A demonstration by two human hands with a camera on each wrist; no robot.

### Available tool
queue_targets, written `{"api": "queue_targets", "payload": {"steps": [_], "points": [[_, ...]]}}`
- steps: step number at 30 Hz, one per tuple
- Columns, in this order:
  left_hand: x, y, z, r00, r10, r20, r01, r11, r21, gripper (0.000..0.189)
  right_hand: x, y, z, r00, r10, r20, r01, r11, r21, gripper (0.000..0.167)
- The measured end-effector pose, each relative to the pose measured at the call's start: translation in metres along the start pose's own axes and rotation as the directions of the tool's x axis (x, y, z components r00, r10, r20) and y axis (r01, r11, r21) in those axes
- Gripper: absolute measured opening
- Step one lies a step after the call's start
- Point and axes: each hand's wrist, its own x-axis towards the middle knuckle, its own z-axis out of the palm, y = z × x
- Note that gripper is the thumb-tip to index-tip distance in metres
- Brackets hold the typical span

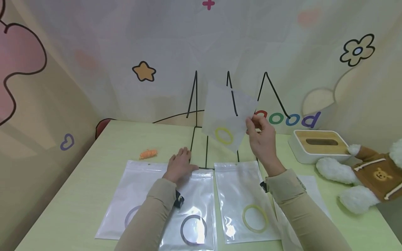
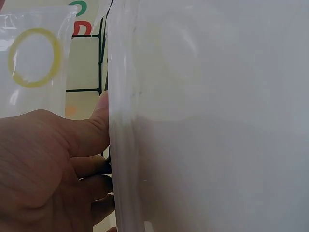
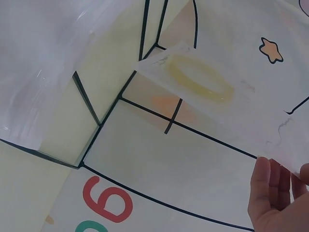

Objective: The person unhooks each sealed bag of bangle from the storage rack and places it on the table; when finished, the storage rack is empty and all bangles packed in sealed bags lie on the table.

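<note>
My right hand [image 1: 263, 139] pinches the side edge of a translucent white sheet [image 1: 224, 108] marked with a yellow ring, raised above the back of the table. In the right wrist view its fingertips meet the sheet's border. My left hand [image 1: 180, 165] lies low over the top edges of two clear zip bags, its fingers loosely extended; whether it presses on them I cannot tell. One bag [image 1: 201, 190] shows a grey-purple ring, and the bag to its left [image 1: 117, 205] a similar ring, partly behind my sleeve. Right of them lies another zip bag [image 1: 233, 230] with a yellow ring.
A small orange bundle [image 1: 148, 153] lies beyond the left bags. At the right are a white tissue box with a wooden lid [image 1: 320, 146] and a plush toy [image 1: 370, 174]. A white sheet [image 1: 309, 184] is partly under my right forearm. A printed cloth [image 1: 176, 38] hangs behind the table.
</note>
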Motion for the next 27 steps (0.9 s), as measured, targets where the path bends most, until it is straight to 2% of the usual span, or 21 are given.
{"api": "queue_targets", "payload": {"steps": [9,20,27], "points": [[-0.003,0.004,-0.002,1.0,0.001,-0.006,-0.001,1.0,0.003,0.078,-0.004,-0.008,-0.002,0.999,0.005,-0.051,-0.003,1.0,0.026,0.027],[-0.005,0.003,0.002,1.0,-0.006,-0.002,0.006,1.0,0.001,0.078,-0.016,-0.021,-0.007,1.0,0.018,-0.017,-0.018,1.0,0.011,0.032],[-0.003,0.003,0.001,1.0,-0.001,-0.017,0.001,1.0,-0.003,0.078,-0.024,-0.037,-0.015,0.999,-0.013,-0.048,0.013,1.0,-0.006,0.029]]}}
